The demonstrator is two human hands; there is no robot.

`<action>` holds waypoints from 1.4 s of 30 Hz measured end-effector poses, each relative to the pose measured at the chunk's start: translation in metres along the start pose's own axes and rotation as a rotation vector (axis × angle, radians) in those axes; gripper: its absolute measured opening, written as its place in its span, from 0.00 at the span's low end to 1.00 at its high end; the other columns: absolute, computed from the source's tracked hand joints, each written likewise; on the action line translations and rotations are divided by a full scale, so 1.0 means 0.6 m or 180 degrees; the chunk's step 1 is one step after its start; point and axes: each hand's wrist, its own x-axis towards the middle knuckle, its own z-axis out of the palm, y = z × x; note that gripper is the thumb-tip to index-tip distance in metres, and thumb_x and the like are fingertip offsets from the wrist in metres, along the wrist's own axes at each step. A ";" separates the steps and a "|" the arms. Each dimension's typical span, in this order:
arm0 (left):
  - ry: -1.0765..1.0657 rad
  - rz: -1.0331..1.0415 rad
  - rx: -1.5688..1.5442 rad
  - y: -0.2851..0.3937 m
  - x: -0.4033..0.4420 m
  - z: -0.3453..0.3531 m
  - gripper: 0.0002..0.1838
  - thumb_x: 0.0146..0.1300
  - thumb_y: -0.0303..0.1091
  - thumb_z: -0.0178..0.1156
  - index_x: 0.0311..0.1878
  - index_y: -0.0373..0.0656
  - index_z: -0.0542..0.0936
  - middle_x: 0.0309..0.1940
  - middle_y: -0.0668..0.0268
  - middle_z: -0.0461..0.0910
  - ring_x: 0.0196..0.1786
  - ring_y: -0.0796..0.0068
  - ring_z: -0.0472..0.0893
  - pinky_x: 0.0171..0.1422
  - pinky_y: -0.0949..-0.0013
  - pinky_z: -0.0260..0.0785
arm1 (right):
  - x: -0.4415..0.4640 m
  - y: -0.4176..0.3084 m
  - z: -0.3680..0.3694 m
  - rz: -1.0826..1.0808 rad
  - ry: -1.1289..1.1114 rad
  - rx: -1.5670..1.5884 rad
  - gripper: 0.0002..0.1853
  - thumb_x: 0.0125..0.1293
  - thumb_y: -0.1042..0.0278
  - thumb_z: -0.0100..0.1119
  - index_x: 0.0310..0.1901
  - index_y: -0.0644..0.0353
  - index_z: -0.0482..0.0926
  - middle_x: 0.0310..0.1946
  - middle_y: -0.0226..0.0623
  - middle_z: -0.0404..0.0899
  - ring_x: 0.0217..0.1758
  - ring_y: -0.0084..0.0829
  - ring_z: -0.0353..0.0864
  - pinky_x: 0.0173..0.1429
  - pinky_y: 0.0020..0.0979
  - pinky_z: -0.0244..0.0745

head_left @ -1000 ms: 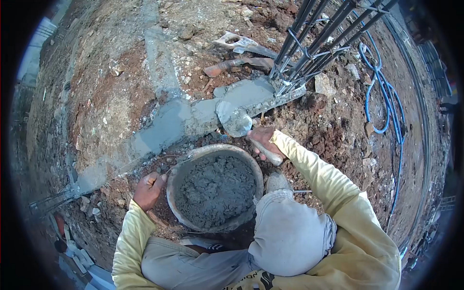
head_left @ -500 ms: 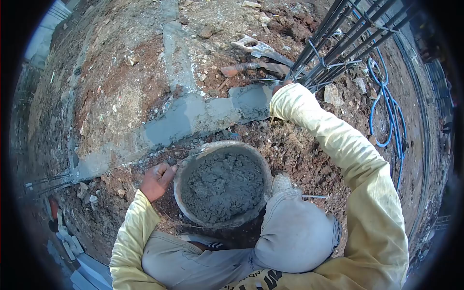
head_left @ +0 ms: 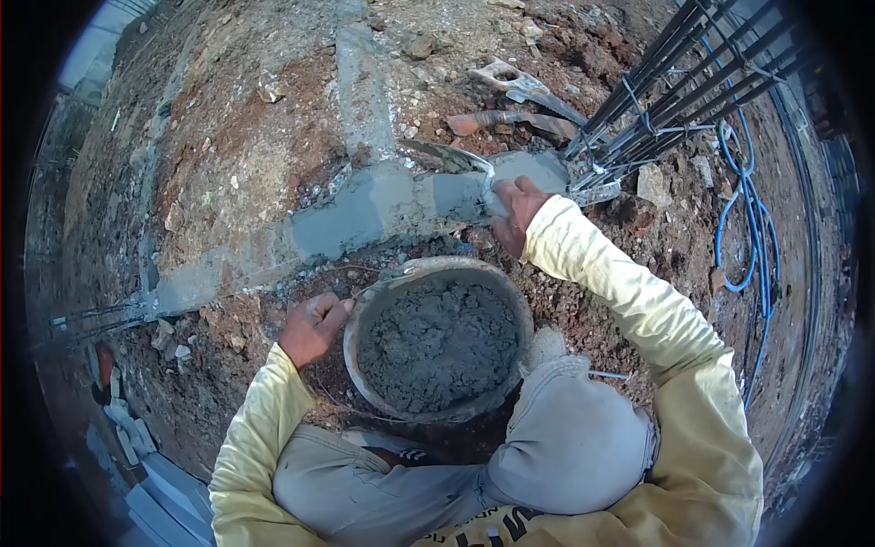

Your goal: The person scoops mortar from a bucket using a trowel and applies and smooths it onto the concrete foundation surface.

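Grey mortar (head_left: 437, 342) lies in the bucket (head_left: 456, 264); the left hand (head_left: 313, 330) is at its left rim, whether gripping I cannot tell; the right hand's (head_left: 521, 211) grip is clamped on the trowel (head_left: 460, 157), near the strip's (head_left: 337, 223) far edge

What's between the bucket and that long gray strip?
In the head view, brown, stony soil lies between the bucket and gray strip, with the right hand above part of it.
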 end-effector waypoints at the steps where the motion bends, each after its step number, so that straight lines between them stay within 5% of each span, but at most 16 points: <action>1: -0.0020 -0.0040 -0.0089 -0.003 0.001 0.003 0.19 0.72 0.44 0.54 0.32 0.36 0.72 0.24 0.54 0.68 0.30 0.58 0.72 0.38 0.59 0.64 | -0.022 0.019 -0.004 -0.0419 0.0039 0.0367 0.24 0.63 0.59 0.59 0.57 0.63 0.73 0.47 0.54 0.78 0.42 0.53 0.84 0.48 0.47 0.78; 2: -0.0043 -0.0067 -0.0168 -0.006 0.003 0.006 0.19 0.72 0.44 0.53 0.32 0.36 0.72 0.25 0.54 0.69 0.31 0.57 0.72 0.39 0.59 0.64 | -0.043 0.032 -0.017 -0.0824 0.0086 0.0740 0.23 0.62 0.59 0.60 0.56 0.63 0.74 0.45 0.54 0.79 0.42 0.53 0.84 0.48 0.46 0.77; 4: -0.0098 0.0007 -0.0087 -0.014 0.008 0.008 0.19 0.73 0.44 0.53 0.32 0.36 0.72 0.26 0.55 0.70 0.33 0.57 0.73 0.40 0.58 0.64 | -0.094 0.018 -0.084 -0.0671 -0.1286 0.1351 0.23 0.63 0.58 0.60 0.54 0.65 0.75 0.39 0.55 0.81 0.45 0.53 0.82 0.50 0.46 0.75; 7: -0.0065 -0.0001 -0.0154 -0.003 0.011 0.008 0.19 0.73 0.43 0.52 0.31 0.36 0.72 0.26 0.56 0.70 0.32 0.57 0.72 0.40 0.58 0.64 | -0.132 -0.003 -0.094 -0.0836 -0.2284 0.0607 0.24 0.66 0.54 0.60 0.54 0.66 0.75 0.41 0.55 0.82 0.46 0.54 0.83 0.51 0.46 0.76; 12: 0.0286 0.0041 -0.0535 -0.016 0.006 0.024 0.22 0.72 0.44 0.54 0.27 0.36 0.70 0.22 0.59 0.67 0.27 0.65 0.68 0.37 0.61 0.63 | -0.145 -0.081 0.055 -0.0506 -0.1348 -0.1413 0.20 0.57 0.58 0.65 0.47 0.64 0.83 0.40 0.50 0.85 0.47 0.49 0.86 0.51 0.49 0.80; 13: 0.0340 0.0097 -0.0556 -0.012 0.000 0.025 0.22 0.72 0.45 0.54 0.27 0.37 0.70 0.21 0.59 0.66 0.27 0.66 0.67 0.36 0.61 0.62 | -0.137 -0.079 0.054 -0.0934 -0.1539 -0.1272 0.16 0.53 0.64 0.65 0.40 0.63 0.78 0.33 0.52 0.82 0.38 0.53 0.86 0.40 0.49 0.79; 14: 0.0401 0.0154 -0.0559 -0.004 -0.005 0.022 0.22 0.71 0.45 0.55 0.26 0.37 0.70 0.21 0.59 0.65 0.27 0.67 0.66 0.35 0.62 0.62 | -0.106 -0.073 0.073 -0.0967 -0.2429 -0.1136 0.16 0.57 0.62 0.64 0.42 0.66 0.78 0.34 0.56 0.83 0.40 0.54 0.85 0.43 0.49 0.79; 17: 0.0498 0.0113 -0.0459 -0.007 -0.007 0.018 0.23 0.70 0.46 0.56 0.26 0.37 0.69 0.20 0.59 0.64 0.26 0.67 0.66 0.35 0.62 0.61 | -0.102 -0.048 0.041 -0.1264 -0.2299 -0.0404 0.21 0.65 0.54 0.60 0.44 0.69 0.78 0.36 0.55 0.84 0.44 0.54 0.84 0.45 0.47 0.80; 20: 0.0569 0.0101 -0.0542 -0.004 -0.006 0.024 0.22 0.70 0.44 0.57 0.25 0.37 0.68 0.20 0.60 0.63 0.26 0.70 0.64 0.34 0.62 0.60 | -0.085 -0.052 0.018 -0.0445 -0.3182 -0.0002 0.19 0.68 0.54 0.57 0.40 0.67 0.79 0.30 0.46 0.84 0.32 0.40 0.87 0.39 0.41 0.80; 26: 0.0537 0.0025 -0.0528 -0.015 0.009 0.033 0.23 0.71 0.44 0.57 0.24 0.38 0.65 0.19 0.68 0.60 0.27 0.79 0.61 0.32 0.66 0.57 | -0.079 -0.057 0.082 0.0397 -0.3290 0.2100 0.19 0.69 0.52 0.59 0.38 0.65 0.79 0.26 0.33 0.81 0.25 0.24 0.82 0.29 0.32 0.77; 27: 0.0461 0.0014 -0.0390 -0.018 0.010 0.030 0.23 0.70 0.46 0.56 0.25 0.37 0.68 0.20 0.59 0.62 0.26 0.68 0.64 0.34 0.60 0.60 | -0.081 -0.051 0.076 0.0652 -0.3310 0.2157 0.18 0.69 0.54 0.60 0.41 0.64 0.79 0.26 0.33 0.80 0.24 0.24 0.81 0.26 0.30 0.76; 36: 0.0365 -0.0118 -0.0946 -0.027 0.015 0.040 0.23 0.70 0.45 0.59 0.24 0.39 0.69 0.20 0.69 0.62 0.28 0.79 0.62 0.35 0.66 0.59 | -0.055 -0.037 0.090 -0.0094 -0.3624 0.2325 0.16 0.69 0.56 0.62 0.44 0.62 0.79 0.28 0.30 0.79 0.22 0.19 0.78 0.23 0.25 0.71; 42: 0.0203 -0.0342 -0.1039 -0.052 0.020 0.040 0.22 0.69 0.45 0.60 0.23 0.42 0.70 0.20 0.75 0.64 0.28 0.82 0.63 0.35 0.69 0.60 | -0.068 0.014 0.062 0.0210 -0.3722 0.3088 0.18 0.68 0.56 0.65 0.50 0.62 0.78 0.29 0.31 0.80 0.22 0.20 0.78 0.24 0.24 0.71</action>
